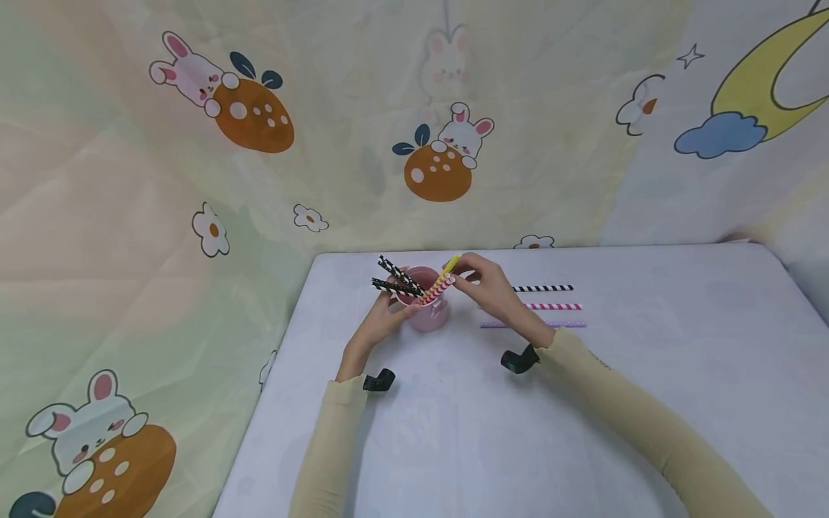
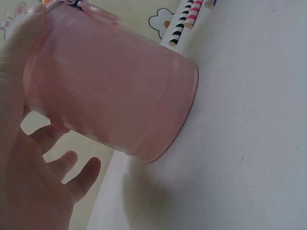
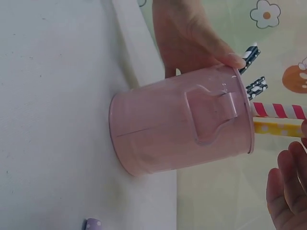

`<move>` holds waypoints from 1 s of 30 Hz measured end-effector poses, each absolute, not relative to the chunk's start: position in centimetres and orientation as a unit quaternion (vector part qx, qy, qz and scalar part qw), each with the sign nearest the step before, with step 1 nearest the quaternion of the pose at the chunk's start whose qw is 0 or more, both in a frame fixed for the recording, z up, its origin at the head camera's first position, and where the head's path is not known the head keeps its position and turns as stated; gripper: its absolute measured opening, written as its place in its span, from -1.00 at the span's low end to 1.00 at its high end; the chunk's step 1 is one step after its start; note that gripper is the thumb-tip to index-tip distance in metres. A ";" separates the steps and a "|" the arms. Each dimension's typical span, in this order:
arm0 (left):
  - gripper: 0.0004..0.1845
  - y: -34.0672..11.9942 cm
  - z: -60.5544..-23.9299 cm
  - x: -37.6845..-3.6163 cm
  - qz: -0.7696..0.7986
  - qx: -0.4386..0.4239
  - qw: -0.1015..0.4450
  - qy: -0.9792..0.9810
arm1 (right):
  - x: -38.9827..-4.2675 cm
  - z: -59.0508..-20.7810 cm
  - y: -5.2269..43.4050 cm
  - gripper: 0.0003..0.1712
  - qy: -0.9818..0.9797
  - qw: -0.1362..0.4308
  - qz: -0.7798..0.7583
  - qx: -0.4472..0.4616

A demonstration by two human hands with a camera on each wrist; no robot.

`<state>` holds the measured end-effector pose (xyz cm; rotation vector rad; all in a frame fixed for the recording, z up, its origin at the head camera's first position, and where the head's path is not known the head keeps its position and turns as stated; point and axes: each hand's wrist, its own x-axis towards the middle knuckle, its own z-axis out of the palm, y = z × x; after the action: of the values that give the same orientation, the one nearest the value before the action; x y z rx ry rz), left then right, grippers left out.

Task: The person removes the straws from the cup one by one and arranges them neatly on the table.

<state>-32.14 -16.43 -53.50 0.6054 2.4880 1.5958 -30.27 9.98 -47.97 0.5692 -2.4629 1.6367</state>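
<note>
Two hands at a pink cup [image 1: 427, 311] on the white surface [image 1: 583, 403], left hand [image 1: 382, 316] gripping its side, right hand [image 1: 488, 284] fingers pinching a yellow dotted straw [image 1: 450, 265], three straws [image 1: 550, 306] lying nearby.

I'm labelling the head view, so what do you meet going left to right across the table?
Left hand → black-patterned straws → pink cup → right hand → three loose straws lying flat: black-striped straw, pink-striped straw, purple straw.

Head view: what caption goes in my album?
Left hand steadies a pink cup while right hand holds straws at its rim.
</note>
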 end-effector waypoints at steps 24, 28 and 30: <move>0.06 -16.4 -53.7 -32.1 0.540 0.211 0.057 0.813 | -28.9 -44.8 11.2 -0.69 -0.807 0.066 0.565 0.160; 0.05 -16.4 -53.6 -32.1 0.537 0.211 0.056 0.815 | -28.1 -43.1 11.5 -0.72 -0.802 0.084 0.567 0.168; 0.00 -16.3 -53.6 -32.2 0.539 0.214 0.056 0.813 | -28.2 -43.0 11.7 -0.74 -0.798 0.096 0.570 0.169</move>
<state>-32.20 -16.35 -53.61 0.6494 2.4672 1.6353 -28.15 11.68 -43.00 0.5010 -2.3650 1.6904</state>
